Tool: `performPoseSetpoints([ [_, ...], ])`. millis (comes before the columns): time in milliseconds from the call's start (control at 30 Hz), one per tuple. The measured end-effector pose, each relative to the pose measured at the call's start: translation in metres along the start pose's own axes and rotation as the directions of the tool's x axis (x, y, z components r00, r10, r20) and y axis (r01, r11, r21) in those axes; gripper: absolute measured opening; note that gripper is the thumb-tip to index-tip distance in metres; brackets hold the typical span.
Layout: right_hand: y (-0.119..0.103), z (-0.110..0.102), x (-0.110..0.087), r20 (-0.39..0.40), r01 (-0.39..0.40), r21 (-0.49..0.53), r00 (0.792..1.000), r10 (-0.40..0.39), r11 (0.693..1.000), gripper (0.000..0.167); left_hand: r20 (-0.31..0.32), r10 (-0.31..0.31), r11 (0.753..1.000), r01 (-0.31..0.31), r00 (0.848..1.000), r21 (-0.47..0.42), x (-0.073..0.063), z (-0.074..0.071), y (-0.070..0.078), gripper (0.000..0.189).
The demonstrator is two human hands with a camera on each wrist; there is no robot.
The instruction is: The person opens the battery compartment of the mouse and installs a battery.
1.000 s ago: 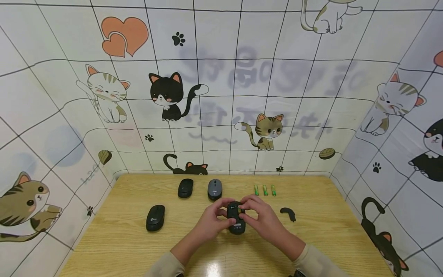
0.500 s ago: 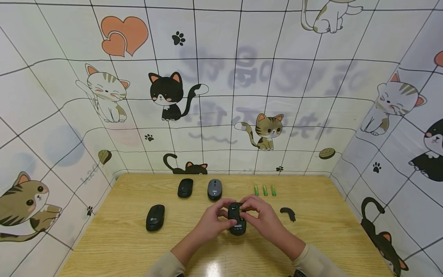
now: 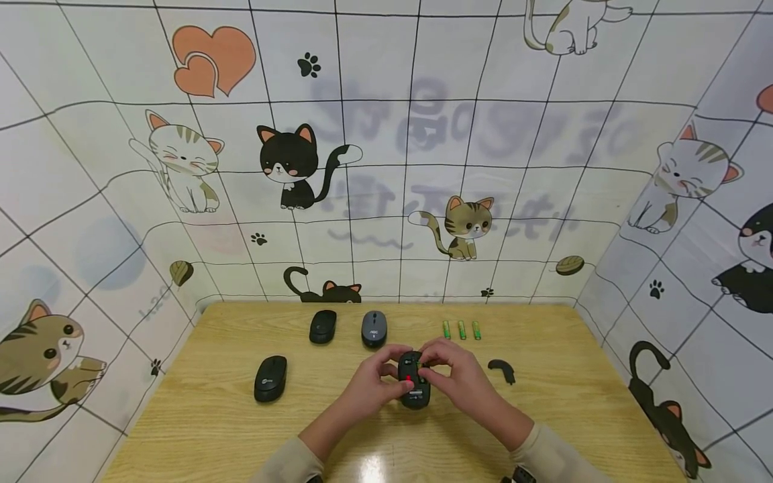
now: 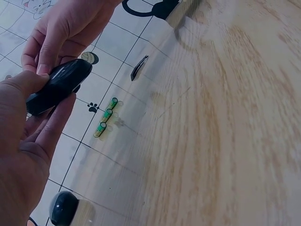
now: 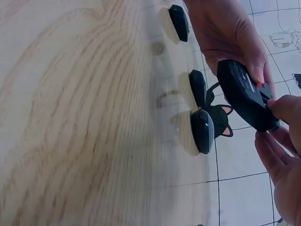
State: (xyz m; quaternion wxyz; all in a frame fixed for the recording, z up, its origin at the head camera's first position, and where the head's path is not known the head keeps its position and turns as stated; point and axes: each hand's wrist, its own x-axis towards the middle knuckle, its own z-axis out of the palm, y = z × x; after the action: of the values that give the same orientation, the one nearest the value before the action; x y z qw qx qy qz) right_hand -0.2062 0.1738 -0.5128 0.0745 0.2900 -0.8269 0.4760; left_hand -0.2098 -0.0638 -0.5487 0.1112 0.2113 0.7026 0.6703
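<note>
A black computer mouse (image 3: 414, 396) is held underside up above the table, its battery compartment uncovered and a red light glowing on its base. My left hand (image 3: 370, 384) grips it from the left, thumb on the underside. At the compartment, my right hand (image 3: 460, 376) pinches a small green battery (image 3: 421, 366), mostly hidden by the fingers. In the right wrist view the right thumb presses at the opening of the mouse (image 5: 242, 94), with other fingers near its edge. A black curved battery cover (image 3: 502, 370) lies to the right of the hands.
Three green batteries (image 3: 461, 330) lie in a row at the back right of the wooden table (image 3: 199, 429). A grey mouse (image 3: 374, 329) and a black mouse (image 3: 323, 327) rest at the back; another black mouse (image 3: 270, 379) is at left. A cat-patterned sheet (image 3: 386, 147) surrounds the table.
The red light on the mouse's underside has come on. Less of the green battery shows between the right fingers than a second ago. Both hands have barely shifted.
</note>
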Motion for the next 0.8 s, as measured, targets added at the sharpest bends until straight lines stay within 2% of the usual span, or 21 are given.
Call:
performPoseSetpoints([
  [67, -0.0014, -0.0002, 0.0006, 0.013, -0.028, 0.011, 1.0, 0.028, 1.0, 0.023, 0.001, 0.004, 1.0, -0.004, 1.0, 0.001, 0.0006, -0.0001, -0.0002, 0.058],
  [167, -0.003, -0.0013, 0.0006, 0.046, -0.139, 0.091, 0.99, 0.135, 0.986, 0.03, 0.009, 0.02, 1.0, -0.021, 1.0, 0.009, 0.0017, 0.0003, -0.0016, 0.058],
  [267, -0.0035, -0.0033, 0.0004, 0.09, -0.258, 0.189, 0.965, 0.245, 0.948, 0.036, 0.023, 0.029, 0.999, -0.03, 0.999, 0.018, 0.0024, 0.001, -0.0036, 0.059],
  [333, -0.0032, -0.0044, 0.0009, 0.11, -0.305, 0.23, 0.952, 0.287, 0.924, 0.033, 0.027, 0.029, 0.999, -0.03, 0.999, 0.022, 0.0023, 0.0016, -0.0044, 0.059],
  [467, -0.0024, -0.0035, 0.0022, 0.118, -0.359, 0.276, 0.933, 0.339, 0.891, 0.025, 0.026, 0.024, 0.999, -0.025, 0.999, 0.025, 0.0017, 0.0029, -0.004, 0.059],
  [633, -0.0011, 0.0005, 0.0033, 0.106, -0.398, 0.304, 0.917, 0.385, 0.865, 0.024, 0.02, 0.013, 0.999, -0.013, 1.0, 0.034, 0.0013, 0.0037, -0.0031, 0.059],
  [800, 0.0018, 0.0034, 0.0023, 0.084, -0.4, 0.292, 0.916, 0.393, 0.869, 0.025, 0.023, -0.003, 1.0, 0.002, 1.0, 0.026, 0.0019, 0.0032, -0.0023, 0.057],
])
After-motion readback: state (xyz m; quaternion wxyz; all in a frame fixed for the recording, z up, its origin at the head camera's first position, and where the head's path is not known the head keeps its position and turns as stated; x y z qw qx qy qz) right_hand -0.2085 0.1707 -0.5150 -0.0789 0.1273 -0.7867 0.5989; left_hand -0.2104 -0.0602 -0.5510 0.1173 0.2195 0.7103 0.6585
